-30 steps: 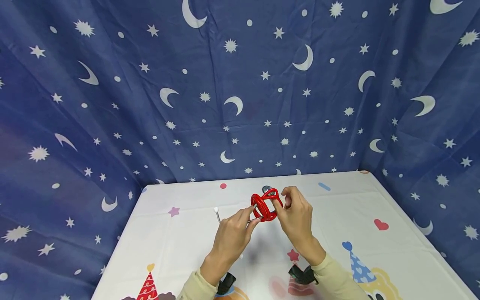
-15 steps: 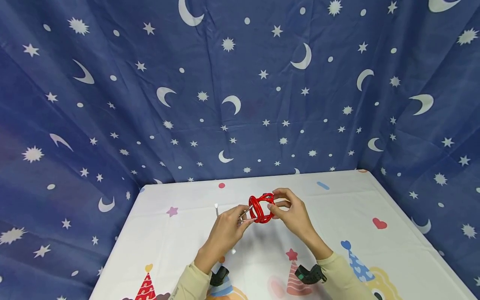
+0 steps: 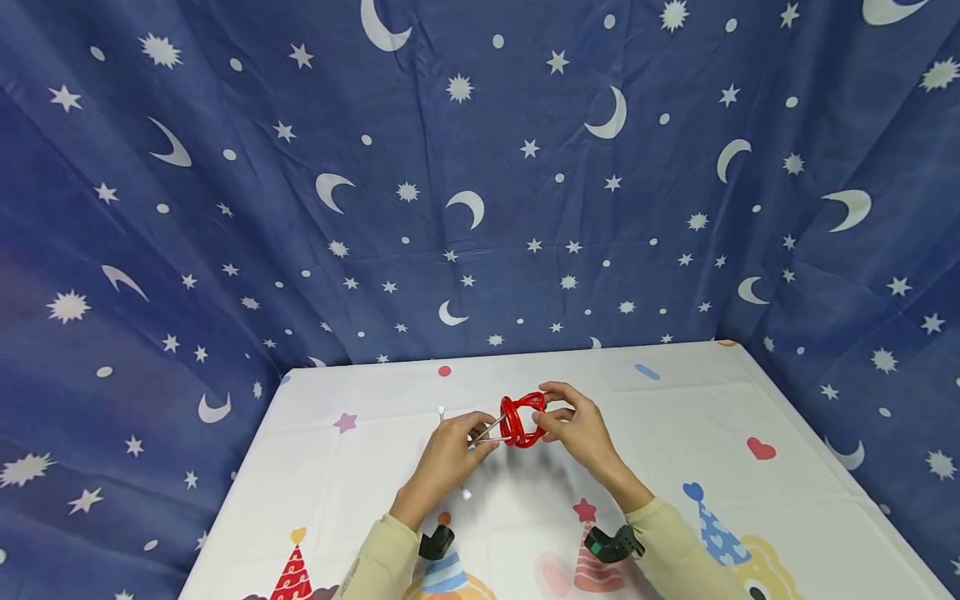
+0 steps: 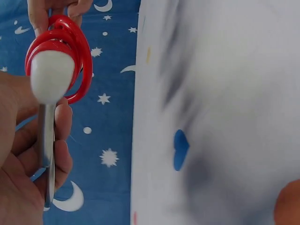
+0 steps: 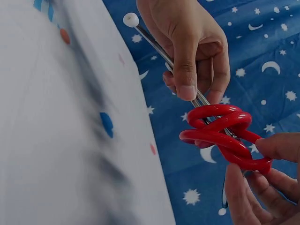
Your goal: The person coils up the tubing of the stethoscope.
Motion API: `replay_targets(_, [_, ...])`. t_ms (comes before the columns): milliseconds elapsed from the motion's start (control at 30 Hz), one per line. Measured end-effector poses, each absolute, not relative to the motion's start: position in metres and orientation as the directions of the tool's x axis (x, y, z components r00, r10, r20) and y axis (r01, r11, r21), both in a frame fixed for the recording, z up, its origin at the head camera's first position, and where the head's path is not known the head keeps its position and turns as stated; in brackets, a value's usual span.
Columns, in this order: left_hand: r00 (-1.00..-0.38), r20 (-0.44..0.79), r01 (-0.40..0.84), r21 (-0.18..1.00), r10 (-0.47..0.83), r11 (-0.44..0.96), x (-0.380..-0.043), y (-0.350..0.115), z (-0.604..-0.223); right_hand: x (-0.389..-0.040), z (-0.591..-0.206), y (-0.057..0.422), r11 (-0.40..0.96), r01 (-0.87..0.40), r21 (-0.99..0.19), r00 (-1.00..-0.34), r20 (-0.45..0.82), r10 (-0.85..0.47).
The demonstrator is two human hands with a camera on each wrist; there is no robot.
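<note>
A stethoscope with red tubing is held above the table between both hands. Its tubing is wound in several loops around the metal ear tubes. My left hand grips the metal ear tubes on the left. White ear tips stick out beyond that hand; one ear tip fills the near part of the left wrist view. With thumb and fingertips, my right hand pinches the far right end of the red loops. The chest piece is mostly hidden behind the right fingers.
Below the hands lies a table with a white printed cloth, showing party hats and small shapes. A dark blue curtain with moons and stars hangs behind and at both sides.
Both hands have shifted slightly left, and the right fingers have re-gripped the end of the red tubing. The round chest piece, visible a second ago, is now mostly covered.
</note>
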State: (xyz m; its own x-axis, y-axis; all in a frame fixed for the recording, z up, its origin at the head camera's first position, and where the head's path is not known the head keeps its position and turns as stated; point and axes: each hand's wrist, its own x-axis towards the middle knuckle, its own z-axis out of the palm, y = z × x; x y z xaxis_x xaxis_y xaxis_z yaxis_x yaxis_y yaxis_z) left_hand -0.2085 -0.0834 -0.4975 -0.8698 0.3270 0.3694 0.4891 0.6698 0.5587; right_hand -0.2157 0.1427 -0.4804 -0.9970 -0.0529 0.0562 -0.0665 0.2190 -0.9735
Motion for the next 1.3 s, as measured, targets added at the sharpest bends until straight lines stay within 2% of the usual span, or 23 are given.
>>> replay_targets(300, [-0.908,0.275,0.418,0.634,0.316,0.650,-0.228,-0.083,-0.513,-0.230,-0.497,0.140,0.300,-0.042,-0.953,-0.999,0.046,0.007])
replay_targets(800, [-0.928,0.173,0.354,0.684,0.330,0.637,-0.250,-0.084,-0.532,-0.253,-0.525,0.136,0.299,0.021,-0.954,-0.999,-0.012,0.033])
replay_targets(1033, [-0.937,0.087,0.294,0.715,0.337,0.634,-0.252,-0.084,-0.542,-0.257,-0.538,0.138,0.306,0.060,-0.950,-0.998,-0.057,0.021])
replay_targets(1300, [-0.934,0.142,0.332,0.685,0.328,0.648,-0.255,-0.083,-0.544,-0.261,-0.541,0.139,0.323,0.075,-0.943,-0.997,-0.072,0.023])
